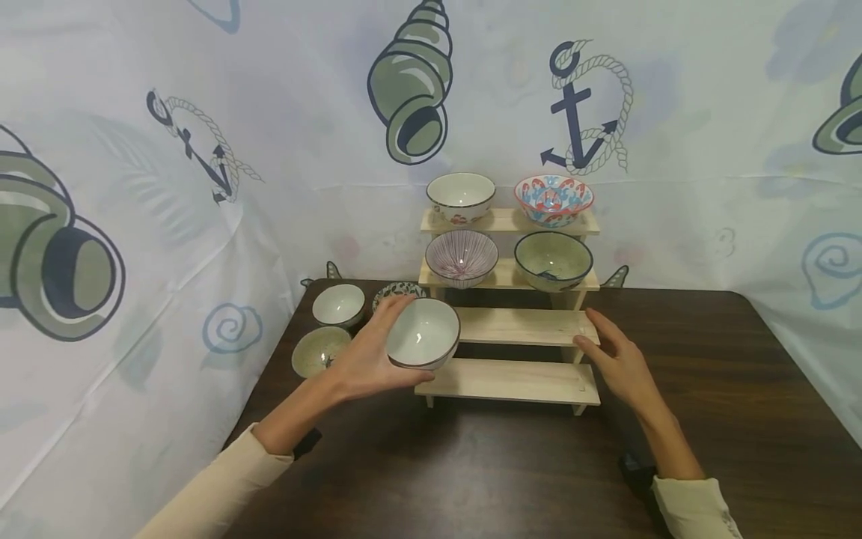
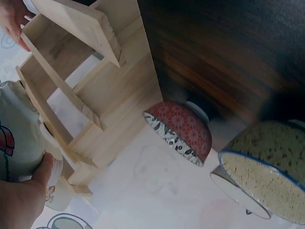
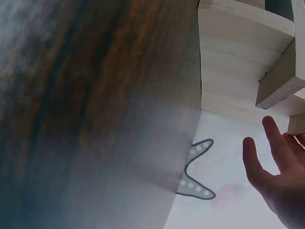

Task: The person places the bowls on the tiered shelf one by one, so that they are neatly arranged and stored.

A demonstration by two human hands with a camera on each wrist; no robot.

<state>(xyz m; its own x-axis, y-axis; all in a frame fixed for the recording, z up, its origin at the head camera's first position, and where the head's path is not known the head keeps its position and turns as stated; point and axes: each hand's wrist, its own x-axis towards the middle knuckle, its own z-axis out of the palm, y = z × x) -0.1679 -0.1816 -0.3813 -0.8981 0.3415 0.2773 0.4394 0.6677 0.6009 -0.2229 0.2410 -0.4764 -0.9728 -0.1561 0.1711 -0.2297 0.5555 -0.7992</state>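
Observation:
My left hand [image 1: 364, 363] grips a white bowl [image 1: 423, 335] with a dark rim, thumb low and fingers behind. The bowl is held tilted toward me, overlapping the left end of a tiered wooden stand [image 1: 512, 380] in the head view. A painted motif shows on the bowl's outside [image 2: 16, 133] in the left wrist view. At the stand's right end is my right hand [image 1: 622, 367], its fingers spread and nothing held. Its fingertips are right at the third shelf's end; in the right wrist view the hand [image 3: 286, 176] appears beside the wooden supports.
The upper shelves bear a white bowl [image 1: 461, 191], a red-and-blue bowl [image 1: 554, 201], a purple-striped bowl [image 1: 462, 258] and a green bowl [image 1: 554, 260]. On the dark table [image 1: 512, 479], left of the stand, are a white bowl [image 1: 338, 305], a speckled bowl [image 1: 316, 352] and a red patterned bowl [image 2: 183, 131].

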